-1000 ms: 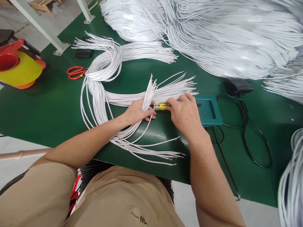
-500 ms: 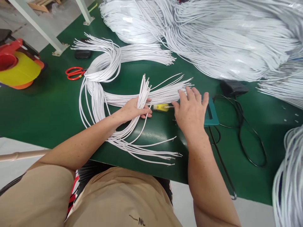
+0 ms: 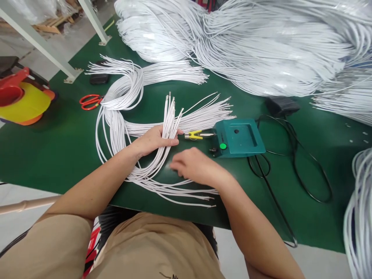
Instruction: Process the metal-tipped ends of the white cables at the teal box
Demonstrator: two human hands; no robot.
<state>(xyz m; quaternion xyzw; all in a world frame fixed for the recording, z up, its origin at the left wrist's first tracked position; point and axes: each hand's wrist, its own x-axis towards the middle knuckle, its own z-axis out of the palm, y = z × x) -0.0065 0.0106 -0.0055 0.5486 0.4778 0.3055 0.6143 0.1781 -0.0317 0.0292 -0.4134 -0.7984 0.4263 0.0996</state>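
1. Your left hand is clamped around a bunch of white wires near the middle of the green table. Their bare tips fan upward past your fingers.
2. Your right hand is blurred, low over the loose wire ends by the table's near edge. Whether it grips anything cannot be told. Your hands are near each other but apart.
3. Just beyond both hands lies a yellow-handled clip, its metal tip reaching a teal box with a green button.
4. Black cables loop to the right of the box, and a black adapter sits behind it.
5. To your left lie a looped wire bundle and red scissors.
6. A large heap of white wires covers the far side of the table.
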